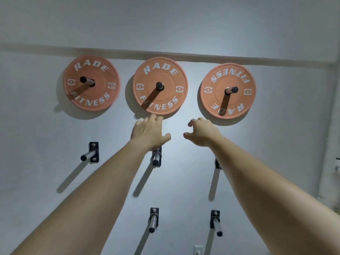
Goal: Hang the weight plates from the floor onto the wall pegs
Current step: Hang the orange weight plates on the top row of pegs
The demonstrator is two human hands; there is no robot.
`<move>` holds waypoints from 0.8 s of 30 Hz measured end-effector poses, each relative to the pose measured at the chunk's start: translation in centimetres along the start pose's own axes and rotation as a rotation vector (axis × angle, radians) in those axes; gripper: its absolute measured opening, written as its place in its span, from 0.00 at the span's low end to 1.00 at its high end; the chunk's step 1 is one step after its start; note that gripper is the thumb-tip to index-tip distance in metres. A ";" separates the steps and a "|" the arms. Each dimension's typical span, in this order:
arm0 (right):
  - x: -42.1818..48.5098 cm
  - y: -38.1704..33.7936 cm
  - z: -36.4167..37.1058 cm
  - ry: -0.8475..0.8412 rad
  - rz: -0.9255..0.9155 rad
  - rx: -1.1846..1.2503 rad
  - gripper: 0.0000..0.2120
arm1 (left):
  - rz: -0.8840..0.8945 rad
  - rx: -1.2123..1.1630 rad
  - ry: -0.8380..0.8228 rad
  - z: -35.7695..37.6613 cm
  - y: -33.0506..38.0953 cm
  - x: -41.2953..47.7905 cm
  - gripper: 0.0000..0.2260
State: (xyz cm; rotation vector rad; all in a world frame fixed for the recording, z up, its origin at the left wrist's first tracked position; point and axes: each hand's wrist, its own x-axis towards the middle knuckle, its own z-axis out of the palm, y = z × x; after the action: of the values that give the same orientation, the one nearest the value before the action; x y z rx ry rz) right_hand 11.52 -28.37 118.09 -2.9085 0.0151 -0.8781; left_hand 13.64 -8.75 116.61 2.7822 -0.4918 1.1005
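**While three plates hang, the bare pegs are what to watch**

Although no plate is in either hand, risk remains along the pale grey wall [36, 126]. Near its upper edge hang three salmon-orange round rubber weight plates with white lettering: the left plate [91, 96], the middle plate [160, 102] and the right plate [228, 80], which hangs upside down. Each sits on its own steel peg.

The left hand [149, 133] reaches up with fingers extended. Its tips are at the middle plate's lower rim, and whether they touch it I cannot tell. A push there could probably rock that plate outward along its peg, and one not seated against the wall might slide toward the capped end.

The right hand [202, 133] holds nothing, its fingers loosely curled. It lies between the middle and right plates, just below the right plate's rim.

Below, five bare chrome pegs with black caps jut out in two rows: left [88, 155], centre [156, 158] and right [217, 163], then two lower [153, 221] [217, 225]. Both forearms cross in front of them, so a careless drop of the arms could strike steel.

The floor is out of view, so any plates left there cannot be counted.
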 end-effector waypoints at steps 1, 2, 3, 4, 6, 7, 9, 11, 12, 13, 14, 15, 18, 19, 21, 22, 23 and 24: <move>-1.6 -0.5 -1.0 -0.012 0.005 0.008 0.26 | 0.014 0.005 -0.007 -1.3 0.1 -1.4 0.29; -3.2 -1.1 -1.9 -0.026 0.020 0.025 0.26 | 0.009 -0.005 -0.019 -2.7 0.1 -2.5 0.28; -4.2 -1.3 -2.5 -0.035 0.024 0.032 0.25 | -0.008 -0.034 -0.023 -3.5 0.1 -3.1 0.28; -5.5 -1.8 -3.4 -0.036 0.029 0.031 0.25 | -0.031 -0.070 -0.027 -4.8 0.0 -3.8 0.27; -7.7 -2.6 -4.6 -0.031 0.037 0.011 0.25 | -0.059 -0.125 -0.032 -6.4 -0.1 -5.4 0.26; -8.9 -3.0 -5.0 -0.033 0.046 0.003 0.25 | -0.056 -0.138 -0.039 -7.0 0.0 -6.3 0.26; -10.5 -3.5 -5.5 -0.050 0.067 -0.014 0.25 | -0.034 -0.142 -0.060 -7.5 -0.3 -7.9 0.27; -12.1 -4.2 -5.4 -0.059 0.087 -0.040 0.25 | -0.008 -0.121 -0.078 -7.5 -1.0 -9.6 0.28; -12.7 -4.5 -5.4 -0.062 0.095 -0.047 0.24 | -0.006 -0.127 -0.091 -7.4 -1.4 -10.2 0.28; -13.5 -5.0 -5.0 -0.081 0.105 -0.046 0.24 | -0.007 -0.144 -0.122 -7.2 -1.9 -11.1 0.28; -14.3 -5.4 -4.6 -0.094 0.120 -0.046 0.24 | -0.010 -0.161 -0.137 -6.9 -2.5 -11.9 0.28; -15.0 -5.6 -4.2 -0.109 0.128 -0.055 0.24 | -0.011 -0.159 -0.139 -6.5 -2.8 -12.6 0.28; -17.4 -7.1 -2.9 -0.169 0.135 -0.089 0.24 | -0.011 -0.183 -0.180 -5.8 -4.2 -15.5 0.28; -18.2 -7.3 -2.5 -0.174 0.137 -0.087 0.24 | -0.016 -0.185 -0.184 -5.6 -4.4 -16.5 0.28; -19.9 -7.8 -1.8 -0.202 0.137 -0.089 0.25 | -0.024 -0.188 -0.209 -5.1 -4.5 -18.4 0.29; -20.5 -7.9 -1.5 -0.215 0.132 -0.097 0.25 | -0.027 -0.182 -0.216 -4.9 -4.5 -19.2 0.30; -21.2 -7.8 -1.2 -0.233 0.130 -0.107 0.25 | -0.030 -0.169 -0.221 -4.6 -4.5 -20.0 0.31; -21.8 -7.7 -1.1 -0.240 0.129 -0.114 0.25 | -0.038 -0.174 -0.230 -4.5 -4.4 -20.4 0.32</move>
State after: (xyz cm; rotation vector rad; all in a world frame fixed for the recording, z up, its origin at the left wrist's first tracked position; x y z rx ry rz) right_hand -7.37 -19.99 107.79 -3.0565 0.2378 -0.5212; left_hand -1.78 1.59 106.05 2.7625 -0.5277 0.6956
